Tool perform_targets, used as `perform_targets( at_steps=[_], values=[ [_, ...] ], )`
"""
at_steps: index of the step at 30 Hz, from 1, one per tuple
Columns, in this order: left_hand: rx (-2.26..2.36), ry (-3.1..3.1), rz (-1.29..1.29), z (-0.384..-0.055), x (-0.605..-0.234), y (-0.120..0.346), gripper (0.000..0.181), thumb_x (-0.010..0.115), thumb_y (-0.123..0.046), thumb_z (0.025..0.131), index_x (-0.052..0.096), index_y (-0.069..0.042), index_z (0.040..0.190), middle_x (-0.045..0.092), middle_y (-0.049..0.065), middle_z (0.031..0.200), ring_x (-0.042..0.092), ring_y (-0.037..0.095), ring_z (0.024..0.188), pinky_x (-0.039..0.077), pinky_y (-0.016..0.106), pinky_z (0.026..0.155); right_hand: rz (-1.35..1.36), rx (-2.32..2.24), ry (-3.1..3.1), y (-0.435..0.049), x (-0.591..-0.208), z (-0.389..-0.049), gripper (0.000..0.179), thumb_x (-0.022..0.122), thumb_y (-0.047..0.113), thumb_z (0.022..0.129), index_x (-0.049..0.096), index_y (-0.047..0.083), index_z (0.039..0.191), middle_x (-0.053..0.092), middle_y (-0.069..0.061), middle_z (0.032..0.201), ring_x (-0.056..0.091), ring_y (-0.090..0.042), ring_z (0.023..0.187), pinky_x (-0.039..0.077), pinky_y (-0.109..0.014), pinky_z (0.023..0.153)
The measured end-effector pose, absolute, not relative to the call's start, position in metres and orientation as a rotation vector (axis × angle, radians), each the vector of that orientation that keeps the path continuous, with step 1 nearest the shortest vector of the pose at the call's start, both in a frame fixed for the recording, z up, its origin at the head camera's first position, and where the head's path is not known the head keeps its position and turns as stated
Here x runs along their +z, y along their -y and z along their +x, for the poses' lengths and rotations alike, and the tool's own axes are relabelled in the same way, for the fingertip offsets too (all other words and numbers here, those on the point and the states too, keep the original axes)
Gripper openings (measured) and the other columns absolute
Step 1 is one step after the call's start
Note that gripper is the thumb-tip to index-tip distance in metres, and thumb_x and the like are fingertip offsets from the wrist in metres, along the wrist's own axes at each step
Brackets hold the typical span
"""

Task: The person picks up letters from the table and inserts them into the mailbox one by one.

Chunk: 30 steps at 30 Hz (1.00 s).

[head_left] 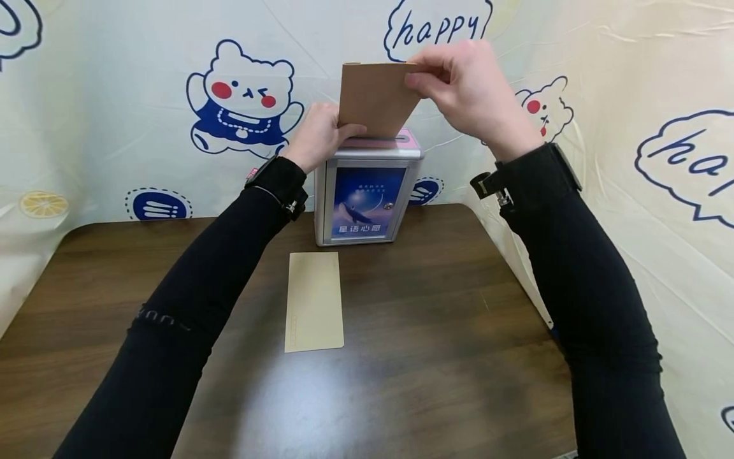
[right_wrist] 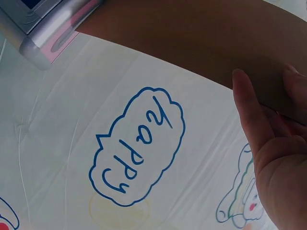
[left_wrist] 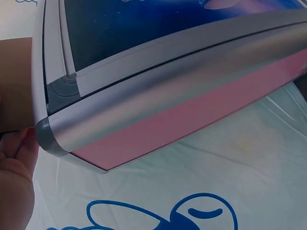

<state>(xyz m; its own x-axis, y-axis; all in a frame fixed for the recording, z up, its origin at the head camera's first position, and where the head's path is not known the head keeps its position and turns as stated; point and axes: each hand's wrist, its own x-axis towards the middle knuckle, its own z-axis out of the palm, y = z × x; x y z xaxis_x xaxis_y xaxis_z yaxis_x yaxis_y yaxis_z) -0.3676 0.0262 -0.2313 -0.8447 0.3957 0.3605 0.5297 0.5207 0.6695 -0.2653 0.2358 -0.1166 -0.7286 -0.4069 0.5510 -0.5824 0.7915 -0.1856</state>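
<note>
A brown kraft envelope (head_left: 375, 99) stands upright over the slotted pink top (head_left: 406, 139) of a silver drop box (head_left: 367, 197). Its lower edge meets the slot; how far inside it reaches I cannot tell. My right hand (head_left: 467, 95) pinches the envelope's upper right corner between thumb and fingers. With its thumb across the front, my left hand (head_left: 323, 134) holds the lower left edge close to the box top; its other fingers are mostly hidden. In the right wrist view the envelope (right_wrist: 192, 43) slants down to the box's slot.
A second, paler envelope (head_left: 314, 303) lies flat on the brown wooden table (head_left: 430, 357), in front of the box. Behind and to the right hangs a printed cloth (head_left: 143, 95) with cartoon bears and lettering. The box stands near the table's back edge.
</note>
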Motion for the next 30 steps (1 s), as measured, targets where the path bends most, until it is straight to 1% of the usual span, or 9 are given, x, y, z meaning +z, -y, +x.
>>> perform_targets(
  at_steps=[4, 6, 8, 11, 13, 18, 22, 26, 30],
  values=[
    [-1.215, 2.628, -0.752, -0.369, -0.228, -0.027, 0.039, 0.064, -0.031, 0.099, 0.074, -0.01, 0.131, 0.075, 0.012, 0.132, 0.065, 0.02, 0.117, 0.05, 0.039, 0.112, 0.68, 0.488, 2.557, -0.237, -0.108, -0.277, 0.032, 0.061, 0.023, 0.101, 0.079, 0.002, 0.116, 0.08, -0.011, 0.112, 0.068, -0.008, 0.088, 0.05, -0.011, 0.073],
    [-1.213, 2.632, -0.734, -0.37, -0.226, -0.027, 0.04, 0.065, -0.032, 0.099, 0.073, -0.009, 0.131, 0.075, 0.013, 0.131, 0.065, 0.02, 0.117, 0.05, 0.038, 0.112, 0.658, 0.484, 2.599, -0.237, -0.102, -0.283, 0.033, 0.06, 0.025, 0.102, 0.078, 0.001, 0.116, 0.079, -0.01, 0.111, 0.067, -0.004, 0.087, 0.056, -0.014, 0.079],
    [-1.227, 2.635, -0.717, -0.371, -0.225, -0.028, 0.041, 0.066, -0.032, 0.098, 0.072, -0.009, 0.132, 0.074, 0.013, 0.132, 0.064, 0.02, 0.119, 0.049, 0.038, 0.113, 0.64, 0.5, 2.638, -0.236, -0.098, -0.291, 0.033, 0.06, 0.027, 0.102, 0.075, -0.001, 0.112, 0.076, -0.008, 0.108, 0.068, -0.003, 0.086, 0.061, -0.019, 0.086],
    [-1.27, 2.653, -0.685, -0.373, -0.224, -0.029, 0.045, 0.066, -0.032, 0.098, 0.068, -0.01, 0.137, 0.071, 0.011, 0.137, 0.062, 0.019, 0.125, 0.046, 0.037, 0.117, 0.616, 0.533, 2.687, -0.236, -0.092, -0.302, 0.032, 0.059, 0.028, 0.101, 0.072, 0.0, 0.11, 0.073, -0.007, 0.107, 0.069, -0.005, 0.088, 0.063, -0.027, 0.093],
    [-1.304, 2.665, -0.671, -0.374, -0.224, -0.03, 0.048, 0.066, -0.032, 0.097, 0.066, -0.011, 0.14, 0.07, 0.01, 0.14, 0.062, 0.019, 0.127, 0.044, 0.036, 0.12, 0.596, 0.579, 2.718, -0.237, -0.091, -0.309, 0.033, 0.06, 0.029, 0.101, 0.071, 0.0, 0.112, 0.072, -0.008, 0.11, 0.069, -0.008, 0.091, 0.062, -0.03, 0.096],
    [-1.331, 2.637, -0.662, -0.376, -0.226, -0.03, 0.046, 0.066, -0.028, 0.098, 0.067, -0.013, 0.141, 0.071, 0.01, 0.139, 0.064, 0.02, 0.128, 0.047, 0.038, 0.118, 0.536, 0.664, 2.809, -0.242, -0.1, -0.323, 0.038, 0.057, 0.03, 0.102, 0.068, -0.001, 0.12, 0.068, -0.012, 0.122, 0.069, -0.018, 0.104, 0.058, -0.037, 0.105],
    [-1.347, 2.573, -0.644, -0.374, -0.225, -0.028, 0.042, 0.065, -0.025, 0.1, 0.066, -0.014, 0.14, 0.073, 0.011, 0.135, 0.067, 0.02, 0.123, 0.05, 0.037, 0.114, 0.486, 0.695, 2.874, -0.245, -0.116, -0.333, 0.039, 0.054, 0.031, 0.103, 0.066, -0.001, 0.121, 0.068, -0.014, 0.129, 0.069, -0.025, 0.114, 0.056, -0.041, 0.109],
    [-1.301, 2.457, -0.66, -0.372, -0.223, -0.027, 0.043, 0.063, -0.021, 0.101, 0.061, -0.012, 0.143, 0.076, 0.013, 0.13, 0.072, 0.02, 0.114, 0.057, 0.035, 0.106, 0.484, 0.696, 2.924, -0.246, -0.135, -0.345, 0.036, 0.053, 0.028, 0.105, 0.066, -0.001, 0.122, 0.07, -0.017, 0.13, 0.069, -0.028, 0.116, 0.056, -0.044, 0.108],
    [-1.198, 2.338, -0.718, -0.37, -0.226, -0.025, 0.044, 0.061, -0.015, 0.102, 0.06, -0.008, 0.145, 0.076, 0.019, 0.128, 0.074, 0.026, 0.108, 0.061, 0.039, 0.099, 0.513, 0.659, 2.958, -0.244, -0.155, -0.355, 0.033, 0.054, 0.024, 0.105, 0.067, -0.002, 0.119, 0.072, -0.018, 0.122, 0.069, -0.028, 0.108, 0.057, -0.041, 0.102]
  ],
)
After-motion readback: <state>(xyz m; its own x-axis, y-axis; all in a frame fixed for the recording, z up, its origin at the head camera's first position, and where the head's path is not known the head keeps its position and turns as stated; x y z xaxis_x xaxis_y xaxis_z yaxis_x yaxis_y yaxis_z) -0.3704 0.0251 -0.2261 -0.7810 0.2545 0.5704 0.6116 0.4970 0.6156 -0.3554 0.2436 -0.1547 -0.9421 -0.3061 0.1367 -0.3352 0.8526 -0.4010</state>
